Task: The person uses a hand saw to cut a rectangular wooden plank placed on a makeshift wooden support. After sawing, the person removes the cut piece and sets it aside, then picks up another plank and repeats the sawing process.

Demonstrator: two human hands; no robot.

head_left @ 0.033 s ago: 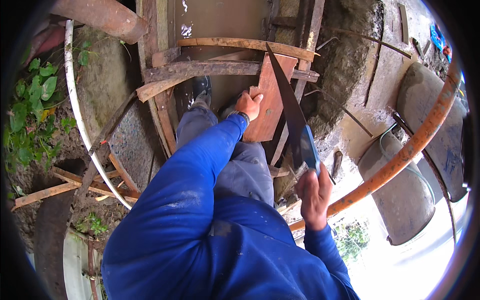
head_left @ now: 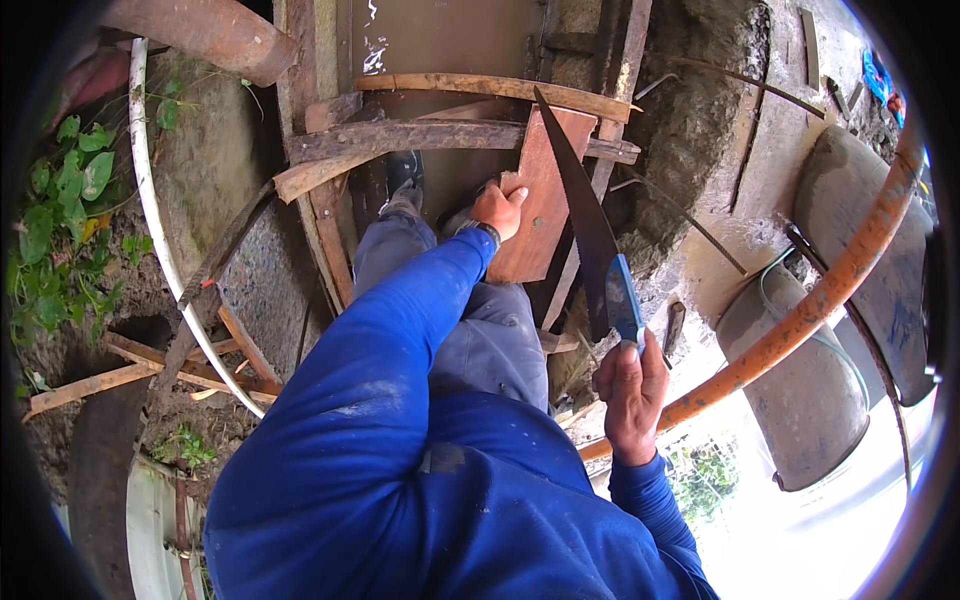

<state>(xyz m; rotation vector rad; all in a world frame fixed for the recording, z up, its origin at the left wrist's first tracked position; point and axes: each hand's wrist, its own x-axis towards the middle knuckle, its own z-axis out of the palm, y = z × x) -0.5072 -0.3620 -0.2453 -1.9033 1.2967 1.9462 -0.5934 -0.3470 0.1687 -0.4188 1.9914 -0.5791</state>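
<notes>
My left hand (head_left: pixel 497 210) is closed on the left edge of a reddish-brown wooden board (head_left: pixel 542 215), at a notch cut into its side. The board stands tilted above my knees, its upper end near the crosspieces. In my right hand (head_left: pixel 634 400) is a handsaw (head_left: pixel 583 205), gripped at its blue handle. Its dark, rusty blade points up and away, along the board's right side, with the toothed edge facing left. Whether the blade touches the board I cannot tell. A dark band circles my left wrist.
Two wooden crosspieces (head_left: pixel 440 136) span a timber-sided trench holding muddy water (head_left: pixel 440 40). A rusty orange pipe (head_left: pixel 800 325) curves along the right, beside grey drum-like containers (head_left: pixel 795 385). To the left are a white pipe (head_left: pixel 150 200), leafy plants (head_left: pixel 70 190) and scrap wood (head_left: pixel 90 388).
My right hand and the handsaw have shifted very slightly to the right. My left hand and the board look unmoved.
</notes>
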